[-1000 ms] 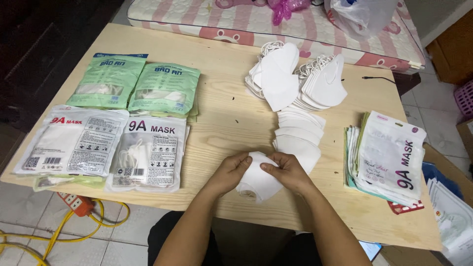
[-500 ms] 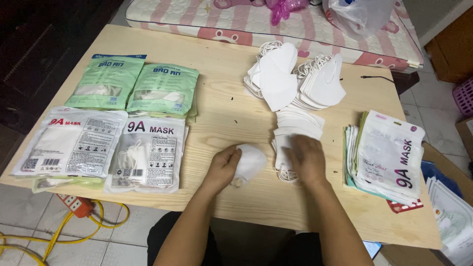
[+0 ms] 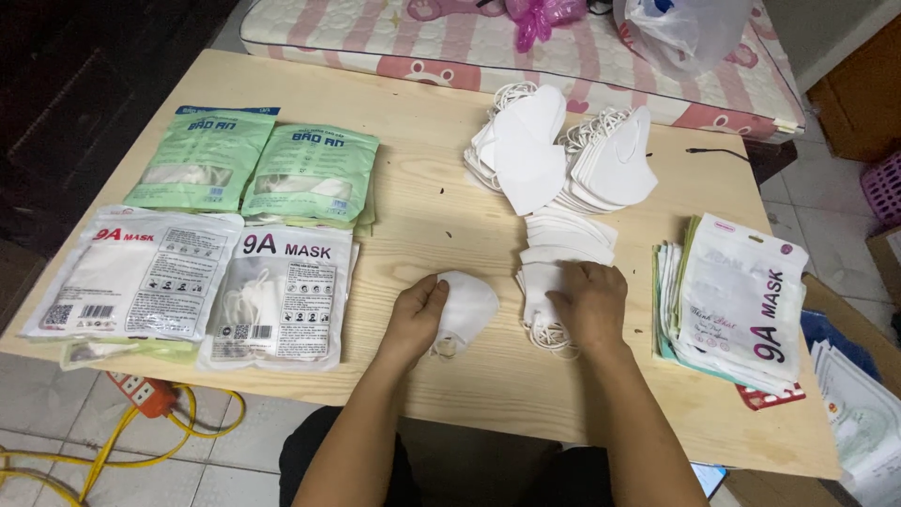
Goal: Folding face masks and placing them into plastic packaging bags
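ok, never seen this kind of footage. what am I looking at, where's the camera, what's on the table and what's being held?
No machine here: a person works bare-handed, filmed by a camera on their head looking down. On the wooden table lie green packets, white mask packets, loose piles of white masks and a pile of empty pouches. The left hand rests on a single folded white mask. The right hand presses on a short mask stack. Nothing is lifted.
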